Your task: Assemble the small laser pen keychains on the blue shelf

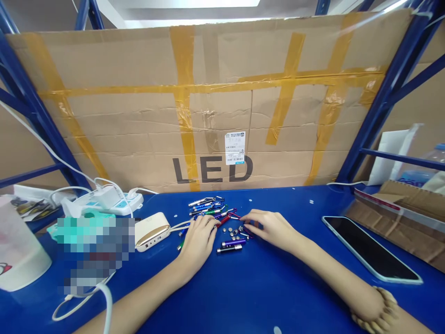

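My left hand (198,241) rests at the edge of a pile of slim metal penlights (207,204) in silver, blue and green. Its bent fingertips are on one end of a red penlight (222,221); the thumb's contact is hard to make out. My right hand (269,227) comes in from the other side, fingers stretched and apart, fingertips beside the red clip (235,216) at the penlight's far end. Between the hands lie several small silver button cells (233,233). Just nearer to me are a purple penlight (233,242) and a black penlight (229,249), side by side.
A white power bank (152,232) with a cable sits left of my left hand. Further left are a power strip (121,205) and a white tub (21,250). On the right lie a phone (371,250) and a cardboard box (399,222). A taped cardboard panel (139,134) stands behind.
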Action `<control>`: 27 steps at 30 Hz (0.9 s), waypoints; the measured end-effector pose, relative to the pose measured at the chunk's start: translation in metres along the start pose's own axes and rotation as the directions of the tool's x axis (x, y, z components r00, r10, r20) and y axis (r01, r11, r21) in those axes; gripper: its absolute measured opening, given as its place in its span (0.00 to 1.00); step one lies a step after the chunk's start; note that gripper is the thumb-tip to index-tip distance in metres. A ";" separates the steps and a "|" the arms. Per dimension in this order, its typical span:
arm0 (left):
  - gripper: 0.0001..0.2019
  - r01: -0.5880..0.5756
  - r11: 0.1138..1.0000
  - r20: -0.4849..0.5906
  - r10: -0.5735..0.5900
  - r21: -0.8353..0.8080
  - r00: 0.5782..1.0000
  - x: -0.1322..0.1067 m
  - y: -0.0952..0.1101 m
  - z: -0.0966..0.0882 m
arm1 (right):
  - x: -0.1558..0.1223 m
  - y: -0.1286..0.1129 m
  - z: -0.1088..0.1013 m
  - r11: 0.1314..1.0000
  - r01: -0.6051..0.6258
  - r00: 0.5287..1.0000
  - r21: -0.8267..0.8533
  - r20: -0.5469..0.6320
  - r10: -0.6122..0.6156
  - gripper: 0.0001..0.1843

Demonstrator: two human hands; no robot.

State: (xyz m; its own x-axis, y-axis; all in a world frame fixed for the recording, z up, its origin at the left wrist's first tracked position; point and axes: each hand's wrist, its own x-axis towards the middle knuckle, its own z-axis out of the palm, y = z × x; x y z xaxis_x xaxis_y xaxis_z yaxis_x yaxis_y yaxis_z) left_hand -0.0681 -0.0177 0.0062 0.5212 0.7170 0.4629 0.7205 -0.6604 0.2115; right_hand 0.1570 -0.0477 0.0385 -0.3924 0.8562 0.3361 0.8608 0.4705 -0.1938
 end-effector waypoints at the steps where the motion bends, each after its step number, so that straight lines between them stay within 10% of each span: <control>1: 0.11 -0.012 1.000 0.019 0.011 0.004 1.000 0.000 0.000 0.001 | 0.000 0.000 -0.001 1.000 -0.022 0.999 -0.015 -0.035 0.021 0.12; 8: 0.15 -0.010 0.998 0.152 0.000 0.065 0.988 0.000 0.000 0.002 | 0.003 0.009 -0.006 0.985 -0.172 0.950 -0.029 -0.270 0.158 0.14; 27: 0.11 -0.005 0.993 -0.052 -0.001 -0.115 0.999 0.000 -0.004 0.004 | 0.003 0.008 0.001 0.987 -0.159 0.978 -0.024 -0.144 0.154 0.12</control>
State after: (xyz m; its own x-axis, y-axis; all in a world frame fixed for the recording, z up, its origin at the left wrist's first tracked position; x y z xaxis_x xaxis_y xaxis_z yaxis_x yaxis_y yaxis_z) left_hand -0.0694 -0.0141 0.0022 0.4963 0.7047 0.5070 0.6601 -0.6857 0.3069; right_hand 0.1624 -0.0409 0.0375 -0.2042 0.8789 0.4311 0.9200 0.3228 -0.2224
